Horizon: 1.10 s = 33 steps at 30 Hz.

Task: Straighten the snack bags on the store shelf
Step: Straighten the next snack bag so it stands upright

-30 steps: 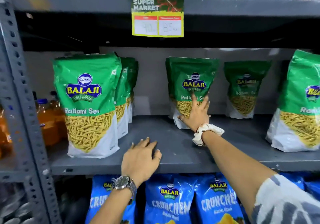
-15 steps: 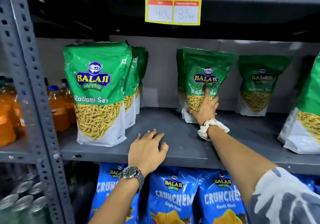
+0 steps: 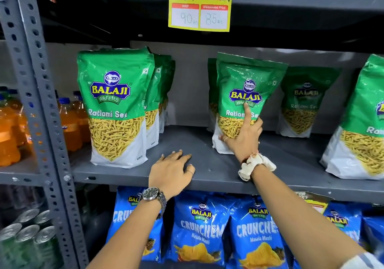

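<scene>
Head view: right hand (image 3: 244, 137) grips upright bag (image 3: 245, 90).

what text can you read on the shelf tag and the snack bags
"SUPER MARKET", "MRP", "Discounted Price", "90 Rs", "85 Rs": yellow price tag
"BALAJI WAFERS", "Ratlami Sev": front green bag
"BALAJI WAFERS", "Ratlam... Se": green bag under the right hand
"BALAJI WAFERS", "CRUNCHEM", "Masala Masti": blue bag on the lower shelf
Small print on the green bags and the orange bottle labels: too small to read
</scene>
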### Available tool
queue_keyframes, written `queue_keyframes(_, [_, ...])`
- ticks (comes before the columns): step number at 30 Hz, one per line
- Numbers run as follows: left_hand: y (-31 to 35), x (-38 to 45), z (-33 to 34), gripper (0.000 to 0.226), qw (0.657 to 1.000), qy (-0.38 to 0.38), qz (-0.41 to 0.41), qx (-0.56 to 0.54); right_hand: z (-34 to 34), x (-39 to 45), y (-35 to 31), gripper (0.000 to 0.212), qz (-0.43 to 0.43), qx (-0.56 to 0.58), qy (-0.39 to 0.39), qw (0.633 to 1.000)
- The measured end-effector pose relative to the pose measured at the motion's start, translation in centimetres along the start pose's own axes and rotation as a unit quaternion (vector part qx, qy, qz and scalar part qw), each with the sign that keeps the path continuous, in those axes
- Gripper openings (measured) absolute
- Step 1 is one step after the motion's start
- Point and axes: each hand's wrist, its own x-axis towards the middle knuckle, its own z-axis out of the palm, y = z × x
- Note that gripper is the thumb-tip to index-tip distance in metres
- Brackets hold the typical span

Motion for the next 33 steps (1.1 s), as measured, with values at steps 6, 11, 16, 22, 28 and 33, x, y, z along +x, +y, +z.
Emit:
queue_keyframes(6, [-0.1, 0.0, -0.1, 0.05, 1.0, -0.009, 0.009, 0.007, -3.1, -3.3, -1.4, 0.121, 0.006, 0.007, 0.015, 1.0])
queue_keyframes(11, [-0.1, -0.1, -0.2, 0.05, 1.0, -0.019, 0.01, 0.007, -5.5, -5.8, -2.7, 0.121, 0.0, -0.001, 0.016, 1.0])
queue_keyframes(16, [-0.1, 0.0, -0.2, 0.048, 1.0, -0.024, 0.008, 0.003, -7.3, -7.8, -3.7, 0.121, -0.01, 0.004, 0.013, 1.0])
queue_keyframes(22, [0.0, 0.0, -0.2, 0.047, 1.0, -0.025, 0.007, -0.002, -8.6, -9.2, -4.4, 0.121, -0.008, -0.001, 0.009, 1.0])
queue_keyframes(28, [0.0, 0.0, -0.3, 0.047, 1.0, -0.025, 0.011, 0.001, -8.8, -9.7, -4.7, 0.118, -0.015, -0.006, 0.009, 1.0])
queue_keyframes(33, [0.0, -0.1, -0.4, 0.05, 1.0, -0.023, 0.013, 0.005, -8.1, -11.2, -3.6, 0.119, -0.021, 0.036, 0.022, 0.999])
